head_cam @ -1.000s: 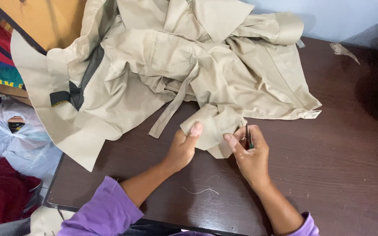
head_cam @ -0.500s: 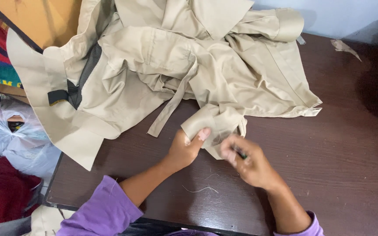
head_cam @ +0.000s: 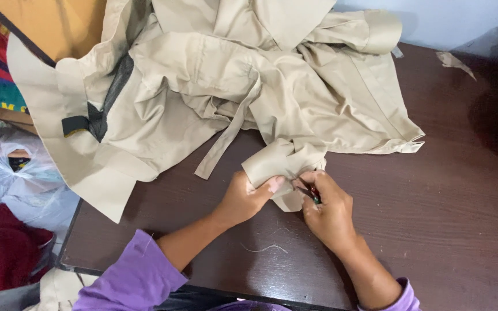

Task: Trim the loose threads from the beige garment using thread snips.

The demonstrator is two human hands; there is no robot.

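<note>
A dark brown desk fills most of the view, and a crumpled beige garment is spread over its far half, one long strap trailing down toward the near edge. Left of the desk lie a clear plastic bag and red cloth. The sleeve cuff of the garment sticks out onto bare wood at the middle of the desk, and both hands meet on it. The left hand pinches the cuff, thumb pressed on top of the fabric. The right hand is closed around a small dark tool whose tip touches the cuff's edge just beside the left thumb. Half a second ago the right hand sat a little apart from the cuff with its fingers blurred; now it has come in against the fabric, while the left hand has kept its grip in the same place. A loose pale thread lies on the desk between the two forearms.
</note>
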